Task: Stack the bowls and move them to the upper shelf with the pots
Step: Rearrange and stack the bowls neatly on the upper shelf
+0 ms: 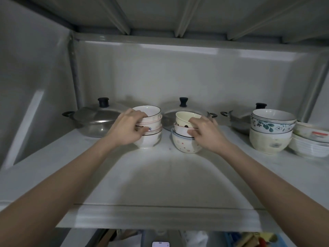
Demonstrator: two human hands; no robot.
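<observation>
Two stacks of bowls stand on the white upper shelf (160,175). The left stack (153,138) holds several white and pink bowls, topped by a dark-rimmed one. My left hand (126,129) grips its left side, fingers over the upper rims. The right stack (185,143) has a spotted bowl at the bottom and a cream bowl on top. My right hand (204,132) grips its right side. Behind the stacks sit a left lidded steel pot (94,120) and a middle lidded steel pot (178,113).
A third pot (236,120) stands at the back right, partly hidden by another bowl stack (272,131) with a floral bowl. White ribbed dishes (309,145) fill the far right. Cabinet walls close both sides. Cluttered items show below the shelf's front edge.
</observation>
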